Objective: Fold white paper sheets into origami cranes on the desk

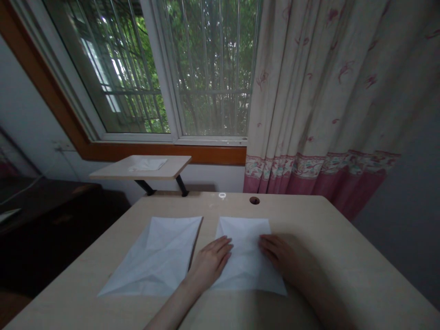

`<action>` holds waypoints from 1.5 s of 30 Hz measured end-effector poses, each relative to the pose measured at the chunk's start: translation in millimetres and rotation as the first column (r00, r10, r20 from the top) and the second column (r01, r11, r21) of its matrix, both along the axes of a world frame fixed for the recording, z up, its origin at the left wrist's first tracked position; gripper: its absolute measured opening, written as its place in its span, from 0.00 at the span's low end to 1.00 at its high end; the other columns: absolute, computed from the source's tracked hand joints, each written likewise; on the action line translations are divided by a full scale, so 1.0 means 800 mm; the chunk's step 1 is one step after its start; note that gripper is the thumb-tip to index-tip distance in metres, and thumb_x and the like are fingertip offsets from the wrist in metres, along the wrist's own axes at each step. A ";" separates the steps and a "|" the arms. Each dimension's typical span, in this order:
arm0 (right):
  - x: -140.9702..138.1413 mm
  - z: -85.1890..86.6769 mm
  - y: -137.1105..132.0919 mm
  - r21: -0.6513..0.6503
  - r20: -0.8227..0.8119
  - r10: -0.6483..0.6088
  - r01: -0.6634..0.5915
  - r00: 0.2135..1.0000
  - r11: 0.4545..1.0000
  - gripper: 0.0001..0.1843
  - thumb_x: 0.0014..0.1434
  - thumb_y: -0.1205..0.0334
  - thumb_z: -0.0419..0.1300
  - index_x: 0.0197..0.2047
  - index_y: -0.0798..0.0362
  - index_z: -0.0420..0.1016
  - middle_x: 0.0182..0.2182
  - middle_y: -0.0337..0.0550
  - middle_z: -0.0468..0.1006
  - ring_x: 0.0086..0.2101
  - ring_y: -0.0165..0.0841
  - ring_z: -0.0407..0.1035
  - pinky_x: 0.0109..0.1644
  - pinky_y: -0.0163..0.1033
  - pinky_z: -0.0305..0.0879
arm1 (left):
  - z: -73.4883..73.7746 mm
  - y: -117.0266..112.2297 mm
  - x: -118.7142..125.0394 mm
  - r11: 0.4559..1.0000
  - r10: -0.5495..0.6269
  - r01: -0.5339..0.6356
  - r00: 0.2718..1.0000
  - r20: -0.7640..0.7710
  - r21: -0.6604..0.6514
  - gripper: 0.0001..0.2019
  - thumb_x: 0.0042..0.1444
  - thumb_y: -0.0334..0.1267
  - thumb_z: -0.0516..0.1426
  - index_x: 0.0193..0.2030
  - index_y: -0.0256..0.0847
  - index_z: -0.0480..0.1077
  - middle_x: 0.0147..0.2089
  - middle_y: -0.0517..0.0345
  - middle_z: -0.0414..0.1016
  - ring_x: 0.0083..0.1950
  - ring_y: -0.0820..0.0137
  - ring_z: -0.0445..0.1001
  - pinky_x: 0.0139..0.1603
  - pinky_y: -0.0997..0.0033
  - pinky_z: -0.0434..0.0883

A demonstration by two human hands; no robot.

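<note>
White creased paper (245, 266) lies flat on the desk (343, 256), pinned between the two hands. The left hand (211, 261) rests palm down on the paper's left edge and the right hand (280, 256) lies the same way on its right edge, both with fingers stretched out and neither closed around anything. Just outside the left hand a second sheet (158, 256) lies flat, a narrow strip of desk away from the paper and touched by neither hand; well beyond the fingertips are a round hole (254, 200) in the desk, a small shelf (144, 167) and a curtain (326, 91).
</note>
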State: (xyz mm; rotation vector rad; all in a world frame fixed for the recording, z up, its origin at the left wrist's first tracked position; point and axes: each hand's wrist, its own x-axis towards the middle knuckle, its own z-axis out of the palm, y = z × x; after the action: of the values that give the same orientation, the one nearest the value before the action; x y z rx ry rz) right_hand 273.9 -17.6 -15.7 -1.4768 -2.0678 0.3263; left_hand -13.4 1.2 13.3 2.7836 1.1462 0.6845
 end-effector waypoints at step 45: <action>0.023 -0.017 0.024 -0.031 -0.166 -0.173 0.170 0.971 0.985 0.35 0.50 0.65 0.64 0.61 0.44 0.60 0.68 0.49 0.45 0.64 0.44 0.51 0.64 0.54 0.54 | -0.033 0.025 -0.003 0.990 0.104 -0.061 0.926 0.363 -0.128 0.22 0.53 0.26 0.63 0.53 0.49 0.72 0.64 0.50 0.60 0.62 0.55 0.61 0.61 0.48 0.65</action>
State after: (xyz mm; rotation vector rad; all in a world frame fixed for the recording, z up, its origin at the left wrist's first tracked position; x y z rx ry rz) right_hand 292.1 1.8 -29.7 -1.5692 -1.7964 0.3859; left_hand -16.0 21.2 -12.7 2.3829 1.1833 1.0590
